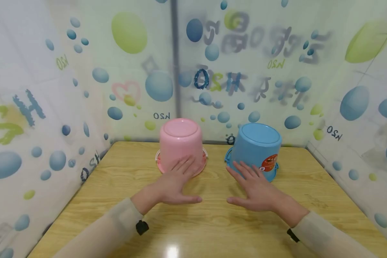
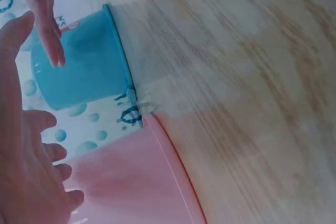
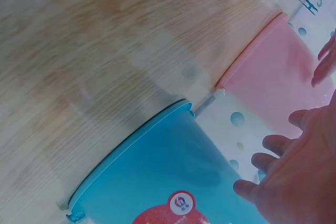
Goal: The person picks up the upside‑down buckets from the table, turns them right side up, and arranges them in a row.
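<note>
Two inverted buckets on a wooden table [image 1: 209, 225], head view, with a bubble-printed backdrop [image 1: 129, 32] behind. At left of centre, the left hand [image 1: 175, 184] extended inward from the lower left, its fingers straight and lying near one another, its thumb held wide toward the middle of the frame; it gripped nothing. Just beyond its fingertips, and partly hidden by them, the pink bucket [image 1: 181, 145] stood rim down, base uppermost, its pale handle [image 1: 156, 154] low against the rim. A strip of table separated the two hands at the centre. At right of centre, the right hand [image 1: 259, 191] extended inward from the lower right, its fingers straight and slightly spread, its thumb pointing toward the other hand; it too held nothing. Behind it the blue bucket [image 1: 254, 148] stood likewise upside down, a red label [image 1: 269, 163] on its lower right side. Whether any fingertip touched either bucket could not be told.

The step in hand was judged to be an approach, or a pause before the buckets, with neither one grasped. Any lift or turn would next have called for hands moved to the sides of a bucket and fingers curled under its rim.
</note>
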`<move>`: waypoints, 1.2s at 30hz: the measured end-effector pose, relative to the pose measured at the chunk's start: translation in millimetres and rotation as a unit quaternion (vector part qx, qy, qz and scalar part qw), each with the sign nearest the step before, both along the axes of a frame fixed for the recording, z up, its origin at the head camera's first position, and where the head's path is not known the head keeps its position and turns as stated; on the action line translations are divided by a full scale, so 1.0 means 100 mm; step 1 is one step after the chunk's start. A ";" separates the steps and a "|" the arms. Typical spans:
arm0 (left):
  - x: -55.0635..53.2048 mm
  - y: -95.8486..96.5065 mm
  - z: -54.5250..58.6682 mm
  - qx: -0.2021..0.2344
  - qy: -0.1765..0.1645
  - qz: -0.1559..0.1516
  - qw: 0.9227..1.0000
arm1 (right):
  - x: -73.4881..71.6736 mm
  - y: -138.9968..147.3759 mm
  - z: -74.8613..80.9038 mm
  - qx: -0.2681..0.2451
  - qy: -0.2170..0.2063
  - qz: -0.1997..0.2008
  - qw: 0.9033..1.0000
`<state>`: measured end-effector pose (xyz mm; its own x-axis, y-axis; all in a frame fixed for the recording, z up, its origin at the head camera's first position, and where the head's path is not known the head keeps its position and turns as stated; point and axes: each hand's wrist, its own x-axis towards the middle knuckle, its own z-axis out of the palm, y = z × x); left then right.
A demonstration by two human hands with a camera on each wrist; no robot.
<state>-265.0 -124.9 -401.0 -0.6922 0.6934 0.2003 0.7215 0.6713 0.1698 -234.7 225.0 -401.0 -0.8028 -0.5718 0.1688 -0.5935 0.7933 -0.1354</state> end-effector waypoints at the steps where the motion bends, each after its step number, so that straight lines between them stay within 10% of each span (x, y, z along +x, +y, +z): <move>1: 0.00 -0.03 0.00 0.021 0.012 -0.005 1.000 | -0.01 -0.01 0.00 0.000 0.001 0.003 1.000; 10: -0.14 -0.55 0.08 0.222 0.110 0.001 0.969 | -0.19 -0.19 0.04 -0.010 -0.030 0.016 0.999; 23: -0.50 -1.06 -0.08 0.176 -0.009 0.138 0.975 | -0.72 -0.49 0.11 -0.031 -0.126 -0.021 0.991; 36: -0.92 -1.15 -0.20 0.148 -0.167 0.178 0.958 | -1.20 -0.78 -0.06 -0.118 -0.240 -0.055 0.962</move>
